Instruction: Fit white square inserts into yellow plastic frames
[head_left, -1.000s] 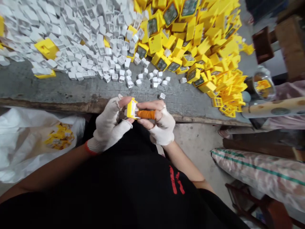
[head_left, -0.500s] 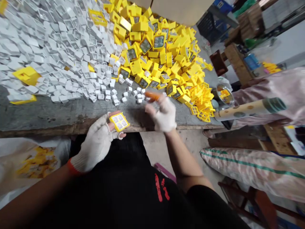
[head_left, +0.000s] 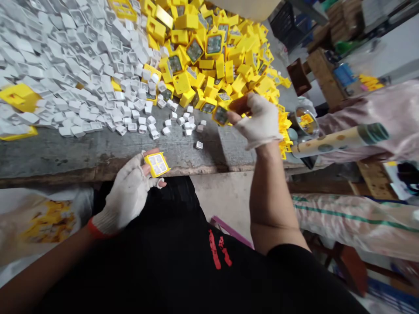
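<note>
My left hand (head_left: 129, 189), in a white fingerless glove with a red cuff, is closed on a small yellow frame (head_left: 157, 164) with four white square caps in its openings. It holds the frame face up at the bench edge. My right hand (head_left: 257, 120), in a similar glove, is at the near side of a heap of yellow plastic housings (head_left: 183, 83). Its thumb and fingers close on one yellow housing (head_left: 221, 114) with a dark grey face; the fingertips are partly hidden. Loose white caps (head_left: 199, 145) lie on the bench between my hands.
White plastic pieces (head_left: 81, 56) cover the left of the grey bench (head_left: 98, 152). Yellow frames (head_left: 284, 131) lie by my right wrist, beside a metal bowl (head_left: 306, 122) and a patterned roll (head_left: 340, 139). A bag of yellow parts (head_left: 49, 222) stands lower left.
My right hand has moved right and away from me, from the loose white caps to the yellow housings, and now grips one. My left hand still holds the frame. The view has shifted slightly.
</note>
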Motion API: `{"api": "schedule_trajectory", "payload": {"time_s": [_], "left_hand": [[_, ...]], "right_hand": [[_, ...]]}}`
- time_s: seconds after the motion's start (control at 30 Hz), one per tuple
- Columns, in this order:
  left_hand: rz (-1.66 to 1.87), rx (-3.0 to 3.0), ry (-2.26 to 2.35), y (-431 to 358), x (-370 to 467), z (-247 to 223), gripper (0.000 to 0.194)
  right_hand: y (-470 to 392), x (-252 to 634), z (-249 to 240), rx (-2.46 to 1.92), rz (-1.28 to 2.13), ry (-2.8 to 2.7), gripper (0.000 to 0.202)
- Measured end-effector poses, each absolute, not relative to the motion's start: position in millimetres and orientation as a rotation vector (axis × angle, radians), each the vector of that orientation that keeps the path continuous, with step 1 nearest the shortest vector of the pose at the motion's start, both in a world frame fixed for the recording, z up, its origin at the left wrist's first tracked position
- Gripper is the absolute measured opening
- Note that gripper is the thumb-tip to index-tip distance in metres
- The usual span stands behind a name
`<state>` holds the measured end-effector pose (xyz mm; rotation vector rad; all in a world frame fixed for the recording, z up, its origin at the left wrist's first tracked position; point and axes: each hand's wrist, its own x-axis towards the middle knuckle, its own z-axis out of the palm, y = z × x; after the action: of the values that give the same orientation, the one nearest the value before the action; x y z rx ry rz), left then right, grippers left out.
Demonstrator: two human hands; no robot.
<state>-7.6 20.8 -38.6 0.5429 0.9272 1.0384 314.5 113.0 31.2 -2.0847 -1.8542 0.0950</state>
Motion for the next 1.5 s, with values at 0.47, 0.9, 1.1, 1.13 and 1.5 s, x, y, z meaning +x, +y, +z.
{"api": "schedule_trajectory", "payload": {"time_s": [0.47, 0.9, 1.1, 1.13, 1.5], "left_hand": [[0.841, 0.521, 0.822, 15.0, 15.9, -30.5, 0.043], [0.812, 0.615, 0.781, 7.3, 24.1, -28.8, 0.054], [0.795, 0.613, 0.799, 5.2, 24.0, -21.1, 0.036], [0.798, 0.611, 0.794, 4.9, 24.0, -20.4, 0.034], [0.913, 1.063, 0.991, -1.8, 8.3, -20.7, 0.047]], "right_hand": [[65.1, 382.1, -16.5, -1.864, 0.314, -2.017, 0.049], [10.8, 282.7, -0.2, -1.207, 0.561, -2.159, 0.067], [11.0, 266.8, -3.6, -1.114, 0.608, -2.153, 0.059], [10.7, 267.5, -4.1, -1.100, 0.604, -2.154, 0.059], [-14.0, 233.2, -23.2, -1.203, 0.452, -2.096, 0.045]]}}
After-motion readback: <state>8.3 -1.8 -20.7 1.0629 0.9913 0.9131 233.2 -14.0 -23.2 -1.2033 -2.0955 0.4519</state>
